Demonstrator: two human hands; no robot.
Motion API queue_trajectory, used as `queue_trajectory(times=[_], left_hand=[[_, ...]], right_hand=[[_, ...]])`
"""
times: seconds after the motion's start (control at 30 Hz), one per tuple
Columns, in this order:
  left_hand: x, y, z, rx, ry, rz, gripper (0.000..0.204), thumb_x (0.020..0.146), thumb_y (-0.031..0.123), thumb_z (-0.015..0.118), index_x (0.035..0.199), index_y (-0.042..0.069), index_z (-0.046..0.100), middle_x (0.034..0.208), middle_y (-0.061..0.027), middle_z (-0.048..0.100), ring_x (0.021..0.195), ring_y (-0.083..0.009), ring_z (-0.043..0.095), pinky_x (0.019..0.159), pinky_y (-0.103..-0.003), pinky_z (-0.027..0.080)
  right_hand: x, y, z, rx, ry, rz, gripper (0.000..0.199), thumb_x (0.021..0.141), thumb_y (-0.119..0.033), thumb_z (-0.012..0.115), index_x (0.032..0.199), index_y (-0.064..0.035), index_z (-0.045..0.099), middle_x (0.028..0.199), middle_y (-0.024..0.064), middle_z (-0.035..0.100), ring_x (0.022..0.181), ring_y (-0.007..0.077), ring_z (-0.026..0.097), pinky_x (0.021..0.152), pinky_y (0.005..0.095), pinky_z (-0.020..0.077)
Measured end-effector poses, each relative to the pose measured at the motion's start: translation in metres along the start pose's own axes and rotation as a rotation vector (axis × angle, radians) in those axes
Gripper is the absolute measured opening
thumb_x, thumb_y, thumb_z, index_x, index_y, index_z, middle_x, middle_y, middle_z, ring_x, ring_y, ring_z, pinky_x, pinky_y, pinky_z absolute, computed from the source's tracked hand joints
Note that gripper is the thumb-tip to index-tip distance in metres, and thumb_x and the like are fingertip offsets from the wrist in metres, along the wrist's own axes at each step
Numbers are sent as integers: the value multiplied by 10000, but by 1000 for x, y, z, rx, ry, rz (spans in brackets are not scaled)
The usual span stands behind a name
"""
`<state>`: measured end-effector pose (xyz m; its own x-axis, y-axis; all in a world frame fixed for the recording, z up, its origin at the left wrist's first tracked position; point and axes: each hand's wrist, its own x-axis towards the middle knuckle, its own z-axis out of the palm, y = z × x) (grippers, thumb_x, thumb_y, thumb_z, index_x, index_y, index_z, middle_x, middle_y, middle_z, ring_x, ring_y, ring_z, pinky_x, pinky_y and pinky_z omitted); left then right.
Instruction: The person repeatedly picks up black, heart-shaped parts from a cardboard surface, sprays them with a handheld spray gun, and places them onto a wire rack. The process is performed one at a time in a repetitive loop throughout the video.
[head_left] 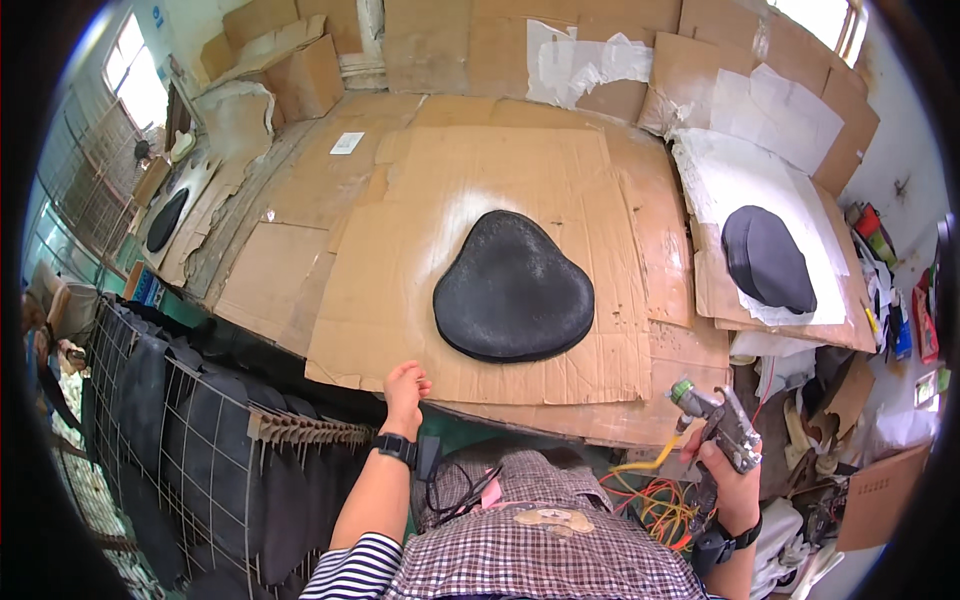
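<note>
A black, rounded-triangular seat pad [512, 290] lies flat on the cardboard sheet [390, 300] in front of me, with pale, dusty marks on its top. My left hand [405, 393] is held near the front edge of the cardboard, left of the pad and apart from it. Its fingers are curled in, and nothing shows in them. At the right, my right hand [733, 484] is wrapped round a metal spray gun [730, 430] with a green-ringed part. A yellow hose [655, 462] runs down from the gun.
Another black pad [768, 258] rests on white paper at the right, and a further dark pad [167, 220] sits far left. A wire cage [190, 440] with dark pieces stands at lower left. Tangled hoses [650, 510] lie below the table edge. Cardboard sheets [430, 50] line the back wall.
</note>
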<state>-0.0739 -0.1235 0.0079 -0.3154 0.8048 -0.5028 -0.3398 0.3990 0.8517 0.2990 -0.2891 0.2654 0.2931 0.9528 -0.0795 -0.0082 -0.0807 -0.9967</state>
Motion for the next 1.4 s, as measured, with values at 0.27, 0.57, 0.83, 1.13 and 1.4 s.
queue_trajectory(times=[0.27, 0.57, 0.83, 1.13, 1.4], left_hand=[[67, -56, 27, 333, 44, 75, 187, 762, 54, 575, 936, 6, 624, 775, -70, 620, 673, -178, 596, 618, -287, 479], [69, -34, 80, 912, 128, 299, 321, 760, 85, 580, 1071, 6, 591, 949, -165, 647, 890, -308, 618, 804, -398, 481], [68, -37, 93, 1012, 281, 425, 259, 732, 82, 609, 973, -11, 590, 909, -183, 648, 895, -336, 611, 801, -410, 473], [79, -36, 99, 686, 196, 309, 109, 736, 37, 586, 841, 12, 597, 870, -133, 626, 771, -287, 607, 718, -372, 492], [75, -32, 109, -56, 128, -95, 318, 776, -5, 538, 1086, 31, 474, 967, -108, 529, 785, -235, 539, 733, -403, 483]], right_hand=[[-11, 11, -36, -173, -234, 63, 475, 789, -133, 695, 1183, 30, 487, 822, 73, 609, 739, 148, 609, 688, 284, 501], [-10, 5, -30, -44, -275, 38, 493, 767, -47, 670, 1210, 43, 474, 842, 83, 618, 752, 149, 616, 681, 281, 502], [-24, 6, -55, -96, -66, 134, 544, 738, -117, 710, 1201, 44, 476, 798, 94, 618, 709, 147, 608, 662, 272, 493], [-6, 0, -29, -9, 93, 32, 509, 749, -176, 721, 1148, 47, 497, 782, 79, 605, 689, 156, 605, 664, 280, 498], [-24, 15, -57, -22, -116, 156, 561, 719, -154, 742, 1173, 62, 492, 818, 106, 632, 704, 161, 616, 666, 274, 495]])
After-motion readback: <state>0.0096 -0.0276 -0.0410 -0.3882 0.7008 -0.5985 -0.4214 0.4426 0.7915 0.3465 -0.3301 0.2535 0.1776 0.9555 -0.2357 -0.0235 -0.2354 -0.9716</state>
